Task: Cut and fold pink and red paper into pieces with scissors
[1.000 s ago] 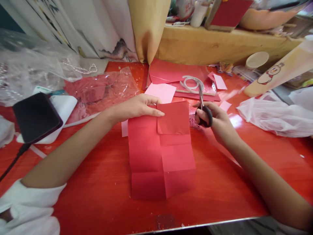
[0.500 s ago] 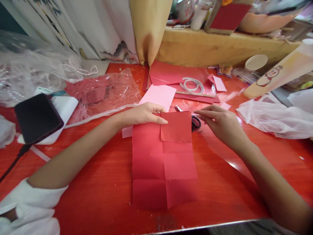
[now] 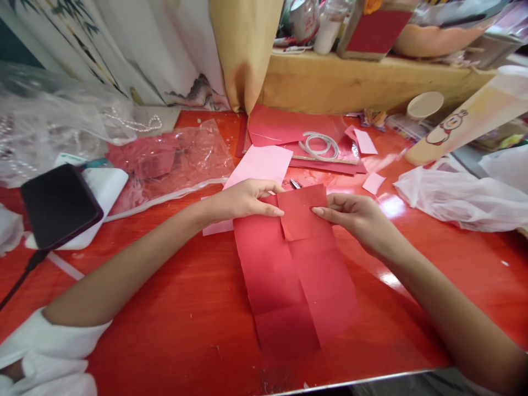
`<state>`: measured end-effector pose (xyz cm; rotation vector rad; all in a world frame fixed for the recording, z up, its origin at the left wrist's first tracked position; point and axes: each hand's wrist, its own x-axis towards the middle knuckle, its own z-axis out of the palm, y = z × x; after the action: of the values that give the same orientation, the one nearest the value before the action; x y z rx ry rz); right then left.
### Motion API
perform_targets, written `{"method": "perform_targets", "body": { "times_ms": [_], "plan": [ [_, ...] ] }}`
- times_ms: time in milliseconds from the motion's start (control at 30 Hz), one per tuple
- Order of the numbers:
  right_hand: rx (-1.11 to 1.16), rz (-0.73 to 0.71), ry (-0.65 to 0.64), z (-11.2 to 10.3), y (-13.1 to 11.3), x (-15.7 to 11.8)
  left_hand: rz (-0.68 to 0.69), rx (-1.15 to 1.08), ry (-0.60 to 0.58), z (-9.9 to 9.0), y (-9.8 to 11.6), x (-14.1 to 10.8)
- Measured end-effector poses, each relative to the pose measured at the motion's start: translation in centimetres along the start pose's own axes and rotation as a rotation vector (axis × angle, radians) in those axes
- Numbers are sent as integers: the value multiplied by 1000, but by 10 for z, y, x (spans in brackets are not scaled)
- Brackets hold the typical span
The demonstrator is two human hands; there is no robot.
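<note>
A large creased sheet of red paper (image 3: 268,269) hangs tilted toward me over the red table, its lower part bent along fold lines. A smaller red paper square (image 3: 304,214) lies against its top right corner. My left hand (image 3: 251,199) pinches the top edge of the sheet, thumb in front at the square's left side. At the right edge, my right hand (image 3: 350,215) grips the square and the sheet together, thumb on the front and fingers behind. Behind the papers, the tip of a pair of scissors (image 3: 295,184) shows; the handles are hidden.
Pink paper (image 3: 262,165) lies behind my left hand. Farther back are red sheets (image 3: 272,124) with a coiled white strip (image 3: 319,146). A phone-like black device (image 3: 61,203) with a cable sits left; a thin white plastic bag (image 3: 449,201) and a tall cup (image 3: 466,118) stand right.
My right hand has moved left and closed on the papers' right edge. The sheet has lifted and turned, its lower end swinging right. The scissors' handles are now covered.
</note>
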<state>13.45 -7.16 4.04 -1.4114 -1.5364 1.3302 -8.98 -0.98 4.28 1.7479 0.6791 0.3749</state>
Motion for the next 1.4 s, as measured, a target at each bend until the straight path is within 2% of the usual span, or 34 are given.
{"method": "perform_targets", "body": {
  "times_ms": [133, 300, 400, 700, 1033, 1400],
  "plan": [
    [-114, -16, 14, -2, -1, 0, -9, 61, -5, 0, 3, -1],
    [-261, -55, 16, -3, -3, -2, -21, 116, 103, 3, 2, 1],
    [-325, -80, 20, -3, -2, -2, -7, 129, 119, 5, -1, 2],
    [-361, -55, 33, -1, 2, -1, 3, 88, 42, 5, -5, 2],
    [-364, -47, 79, 1, 1, -1, -36, 66, 70, 6, -5, 2],
    [-319, -53, 68, 2, 1, 0, -45, 92, 77, 5, -3, 2]
  ]
}}
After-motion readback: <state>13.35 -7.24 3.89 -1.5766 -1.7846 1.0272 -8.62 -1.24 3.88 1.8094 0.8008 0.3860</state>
